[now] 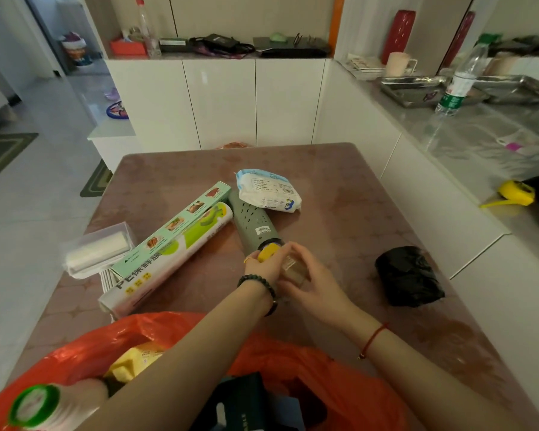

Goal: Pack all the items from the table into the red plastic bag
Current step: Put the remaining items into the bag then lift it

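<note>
The red plastic bag [296, 362] lies open at the table's near edge. A yellow pack [137, 359], a dark box [243, 399] and a green-capped bottle [35, 405] are in it. Above the table's middle, both hands hold a small clear jar [294, 269] with a yellow lid. My left hand [262, 269] grips the lid end and my right hand [311, 287] curls round the body. On the brown table [355, 213] lie a green perforated tube [251, 222], a white packet [268, 191], a cling-film box [175, 222], a film roll [165, 269], a clear box of bags [97, 253] and a black bag roll [408, 275].
A grey counter [479, 144] runs along the right with a yellow tape measure [517, 194], a water bottle [461, 79] and metal trays [417, 88]. White cabinets [224, 104] stand behind the table. Tiled floor with mats lies to the left.
</note>
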Tool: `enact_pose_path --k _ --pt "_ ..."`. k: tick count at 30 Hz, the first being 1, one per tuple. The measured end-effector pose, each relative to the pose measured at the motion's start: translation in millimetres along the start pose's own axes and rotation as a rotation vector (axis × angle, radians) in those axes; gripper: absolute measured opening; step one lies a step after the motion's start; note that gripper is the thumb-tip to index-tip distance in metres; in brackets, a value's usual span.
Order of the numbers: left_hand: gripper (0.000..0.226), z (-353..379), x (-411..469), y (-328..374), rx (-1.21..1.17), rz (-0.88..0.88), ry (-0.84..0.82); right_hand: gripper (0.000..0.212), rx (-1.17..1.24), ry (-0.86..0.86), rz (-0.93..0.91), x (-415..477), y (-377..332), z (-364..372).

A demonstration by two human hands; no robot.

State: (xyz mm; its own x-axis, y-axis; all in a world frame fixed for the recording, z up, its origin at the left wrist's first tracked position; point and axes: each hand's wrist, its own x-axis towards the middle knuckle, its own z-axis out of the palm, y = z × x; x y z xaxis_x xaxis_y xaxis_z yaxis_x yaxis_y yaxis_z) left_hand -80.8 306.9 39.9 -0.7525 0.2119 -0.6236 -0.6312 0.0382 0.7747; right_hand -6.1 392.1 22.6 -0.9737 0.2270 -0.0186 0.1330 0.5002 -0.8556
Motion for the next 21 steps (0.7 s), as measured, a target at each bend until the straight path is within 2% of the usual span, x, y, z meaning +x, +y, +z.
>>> enact_pose_path --k 2,3,5,6,7,9,10,12,14,18,21 --pt "0.054 -4.6 -5.7 0.8 -0.098 -0.022 0.006 0.069 -0.022 -0.124 -0.069 -5.3 -2.4 -11.1" --pt "0.042 -7.8 -10.2 2.4 -0.122 -0.031 -0.012 0.061 -0.054 -0.085 -0.097 -6.6 -1.4 -21.6" --pt "0.024 -15.2 -18.3 6.4 -0.165 -0.052 -0.077 0.050 -0.275 0.252 -0.032 -6.3 18.2 -51.2" --pt "0.022 -18.4 -21.2 7.4 -0.188 -0.060 -0.115 0.057 -0.434 0.418 0.103 -8.2 32.0 -68.3" --pt "0.023 -20.8 -25.5 7.7 -0.196 -0.058 -0.153 0.070 -0.530 0.493 0.298 -12.3 47.8 -84.1" --pt "0.029 -23.8 -35.8 8.1 -0.196 -0.049 -0.231 0.095 -0.544 0.424 0.619 -23.1 76.3 -106.2" --pt "0.032 -24.9 -40.6 7.9 -0.188 -0.047 -0.272 0.102 -0.501 0.373 0.670 -27.0 87.7 -113.6" --pt "0.043 -28.5 -52.3 8.7 -0.184 -0.051 -0.334 0.104 -0.402 0.357 0.648 -29.9 100.5 -121.9" --pt "0.046 -34.8 -66.8 10.1 -0.163 -0.049 -0.383 0.098 -0.268 0.421 0.578 -32.8 95.0 -121.0" --pt "0.019 -64.9 -98.3 16.0 -0.122 0.064 -0.497 0.087 0.082 0.599 0.317 -50.0 41.5 -106.8" --pt "0.014 -99.3 -116.1 19.3 -0.052 0.162 -0.482 0.100 0.467 0.532 0.143 -81.2 -36.8 -98.1"
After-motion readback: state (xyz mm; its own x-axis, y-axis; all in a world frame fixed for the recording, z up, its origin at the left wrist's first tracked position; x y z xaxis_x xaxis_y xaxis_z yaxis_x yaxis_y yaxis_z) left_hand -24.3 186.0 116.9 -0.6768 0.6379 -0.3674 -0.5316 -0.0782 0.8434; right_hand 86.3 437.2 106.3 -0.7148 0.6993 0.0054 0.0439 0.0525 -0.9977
